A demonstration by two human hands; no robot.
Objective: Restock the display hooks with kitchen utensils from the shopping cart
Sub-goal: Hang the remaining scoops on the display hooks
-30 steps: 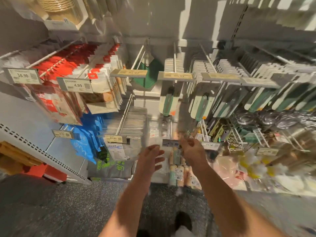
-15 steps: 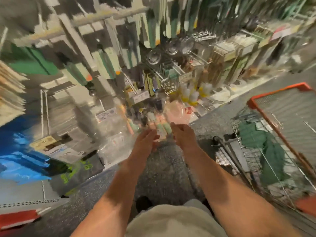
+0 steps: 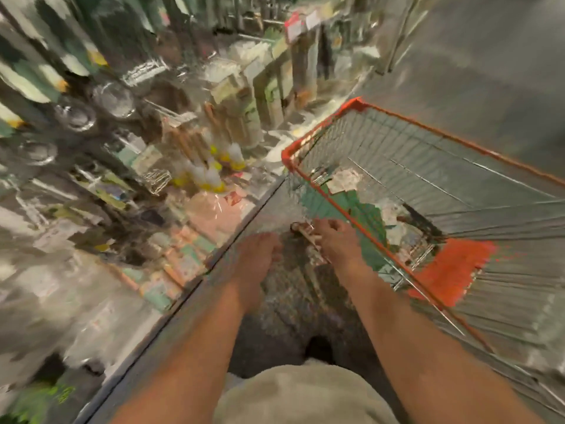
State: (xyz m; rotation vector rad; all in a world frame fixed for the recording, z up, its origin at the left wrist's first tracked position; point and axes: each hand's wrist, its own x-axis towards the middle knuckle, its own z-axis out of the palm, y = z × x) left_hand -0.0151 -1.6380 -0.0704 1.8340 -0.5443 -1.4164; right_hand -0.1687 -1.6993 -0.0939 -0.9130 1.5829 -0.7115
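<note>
From the head camera, everything is heavily smeared by motion. The left hand reaches forward over the speckled dark floor, close to the base edge of the display shelving; its fingers look loosely bent with nothing visible in them, so its grip appears released. The right hand lies just beside the near corner of the orange-rimmed wire shopping cart, over the rim wire; whether its grip is clenched on anything cannot be told through the blur. The packaged kitchen utensils on green and white cards lie in the cart's basket, just beyond the right hand. Blurred packaged goods hang on the display shelving to the left.
</note>
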